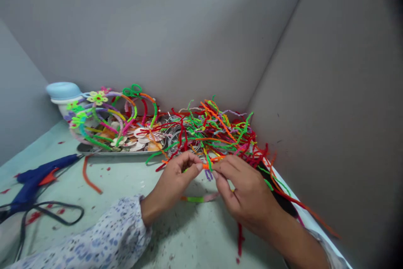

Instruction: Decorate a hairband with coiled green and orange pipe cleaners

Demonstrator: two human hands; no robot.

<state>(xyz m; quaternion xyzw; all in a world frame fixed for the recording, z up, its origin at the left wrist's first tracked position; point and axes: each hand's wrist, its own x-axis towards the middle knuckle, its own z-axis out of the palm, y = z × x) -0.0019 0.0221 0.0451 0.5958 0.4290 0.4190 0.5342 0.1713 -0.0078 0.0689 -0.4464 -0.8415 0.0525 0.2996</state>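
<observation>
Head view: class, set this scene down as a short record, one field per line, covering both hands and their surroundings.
Left hand: pinches an orange fuzzy stem
Right hand: pinches at a green stem crossing the orange one
Behind the hands: tangled multicoloured pile, coiled wire
Tray: loose flat pieces, flower-trimmed hoops
To the left: blue glue gun, light-blue-lidded jar
Surface: pale green tabletop, reddish marks

Hands (247, 185) pinching fuzzy strands (205, 167); blue glue gun (30, 187) at left
</observation>
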